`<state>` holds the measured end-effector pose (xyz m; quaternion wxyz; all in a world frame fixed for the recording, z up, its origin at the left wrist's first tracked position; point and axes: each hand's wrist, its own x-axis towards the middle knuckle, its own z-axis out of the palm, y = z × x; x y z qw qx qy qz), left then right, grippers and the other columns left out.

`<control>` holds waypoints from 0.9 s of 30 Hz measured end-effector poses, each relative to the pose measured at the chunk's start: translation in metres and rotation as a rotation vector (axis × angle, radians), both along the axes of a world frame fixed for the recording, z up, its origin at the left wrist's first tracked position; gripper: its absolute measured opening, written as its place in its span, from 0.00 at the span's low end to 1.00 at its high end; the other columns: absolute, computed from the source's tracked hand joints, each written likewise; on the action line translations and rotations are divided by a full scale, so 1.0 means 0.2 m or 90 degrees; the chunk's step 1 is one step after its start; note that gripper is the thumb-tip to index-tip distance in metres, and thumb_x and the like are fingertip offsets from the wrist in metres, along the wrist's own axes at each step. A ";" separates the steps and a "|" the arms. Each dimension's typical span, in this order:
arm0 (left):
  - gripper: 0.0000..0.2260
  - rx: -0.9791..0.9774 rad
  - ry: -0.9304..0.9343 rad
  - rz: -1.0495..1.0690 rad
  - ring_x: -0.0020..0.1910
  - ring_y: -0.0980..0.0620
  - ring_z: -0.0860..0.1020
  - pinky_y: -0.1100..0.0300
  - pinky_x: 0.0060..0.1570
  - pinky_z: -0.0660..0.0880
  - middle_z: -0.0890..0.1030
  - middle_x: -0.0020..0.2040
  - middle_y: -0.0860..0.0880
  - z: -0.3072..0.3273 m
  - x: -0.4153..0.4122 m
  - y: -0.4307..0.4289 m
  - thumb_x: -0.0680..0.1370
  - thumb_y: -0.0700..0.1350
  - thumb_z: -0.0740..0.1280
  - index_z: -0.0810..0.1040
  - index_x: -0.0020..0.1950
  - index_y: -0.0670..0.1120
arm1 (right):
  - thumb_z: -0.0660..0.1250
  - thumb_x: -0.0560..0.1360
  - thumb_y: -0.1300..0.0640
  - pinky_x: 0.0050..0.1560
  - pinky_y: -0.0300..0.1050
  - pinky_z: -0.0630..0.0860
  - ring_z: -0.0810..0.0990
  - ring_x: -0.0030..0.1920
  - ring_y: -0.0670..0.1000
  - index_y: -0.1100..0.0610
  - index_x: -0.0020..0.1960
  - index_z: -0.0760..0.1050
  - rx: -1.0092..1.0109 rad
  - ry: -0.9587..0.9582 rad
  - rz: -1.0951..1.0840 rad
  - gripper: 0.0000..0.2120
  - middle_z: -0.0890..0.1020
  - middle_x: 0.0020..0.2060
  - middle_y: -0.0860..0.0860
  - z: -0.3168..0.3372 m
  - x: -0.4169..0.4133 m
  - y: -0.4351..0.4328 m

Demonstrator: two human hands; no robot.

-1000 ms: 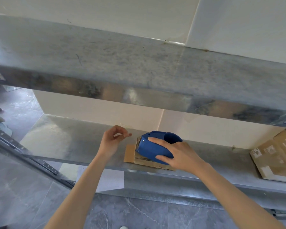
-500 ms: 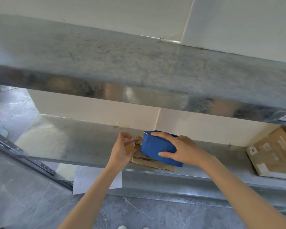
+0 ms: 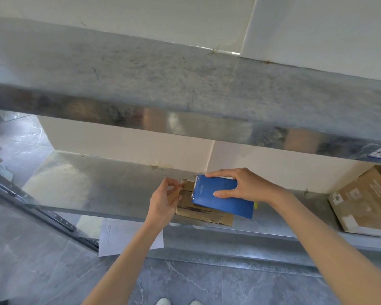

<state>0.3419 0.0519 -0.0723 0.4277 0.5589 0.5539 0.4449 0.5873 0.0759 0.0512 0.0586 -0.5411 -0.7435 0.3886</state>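
A blue tape dispenser [image 3: 220,198] with a toothed edge on its left end lies over a flattened piece of brown cardboard [image 3: 204,213] on the lower metal shelf [image 3: 110,190]. My right hand [image 3: 244,186] grips the dispenser from above, fingers along its far edge and thumb on its top face. My left hand [image 3: 163,201] pinches the cardboard's left flap between thumb and fingertips. Part of the cardboard is hidden under the dispenser and my hands.
The upper metal shelf [image 3: 185,93] overhangs close above. A brown cardboard box [image 3: 365,201] stands at the right on the lower shelf. A white sheet of paper [image 3: 123,236] lies below the shelf on the grey tiled floor [image 3: 42,271]. A dark metal rail [image 3: 42,212] slants at left.
My left hand moved right and took hold of the cardboard flap. My right hand tilted the blue dispenser so that its flat side now faces up.
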 end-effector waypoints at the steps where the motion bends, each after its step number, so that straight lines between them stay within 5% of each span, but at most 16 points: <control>1: 0.18 -0.004 0.003 0.002 0.57 0.60 0.80 0.71 0.53 0.74 0.81 0.50 0.66 0.01 0.00 0.00 0.74 0.30 0.69 0.72 0.49 0.53 | 0.73 0.73 0.43 0.64 0.38 0.72 0.76 0.62 0.39 0.32 0.66 0.72 -0.009 -0.003 -0.001 0.24 0.76 0.65 0.35 0.00 -0.01 0.01; 8: 0.17 -0.018 0.017 0.036 0.52 0.64 0.80 0.74 0.49 0.72 0.83 0.47 0.59 0.04 0.01 -0.02 0.71 0.28 0.69 0.77 0.48 0.50 | 0.73 0.72 0.41 0.62 0.48 0.76 0.78 0.58 0.44 0.29 0.65 0.72 -0.012 -0.043 0.005 0.23 0.76 0.65 0.36 -0.02 -0.03 0.03; 17: 0.03 -0.168 0.019 0.172 0.36 0.61 0.80 0.71 0.35 0.70 0.83 0.35 0.55 0.09 0.05 0.03 0.74 0.41 0.71 0.82 0.41 0.48 | 0.72 0.72 0.40 0.63 0.48 0.75 0.77 0.59 0.44 0.29 0.66 0.70 -0.015 -0.068 0.024 0.24 0.74 0.67 0.36 -0.02 -0.04 0.05; 21: 0.05 -0.200 0.035 0.177 0.37 0.53 0.80 0.65 0.35 0.71 0.83 0.35 0.51 0.09 0.05 0.06 0.75 0.40 0.70 0.82 0.39 0.46 | 0.72 0.72 0.40 0.63 0.48 0.74 0.77 0.60 0.44 0.29 0.66 0.70 -0.021 -0.069 0.027 0.24 0.74 0.67 0.36 -0.02 -0.04 0.06; 27: 0.07 -0.195 0.131 0.184 0.33 0.56 0.75 0.65 0.30 0.70 0.80 0.33 0.50 0.12 0.08 0.08 0.73 0.36 0.67 0.80 0.36 0.43 | 0.71 0.73 0.39 0.61 0.46 0.76 0.77 0.57 0.44 0.29 0.66 0.70 -0.024 -0.071 0.031 0.24 0.75 0.66 0.37 -0.03 -0.04 0.06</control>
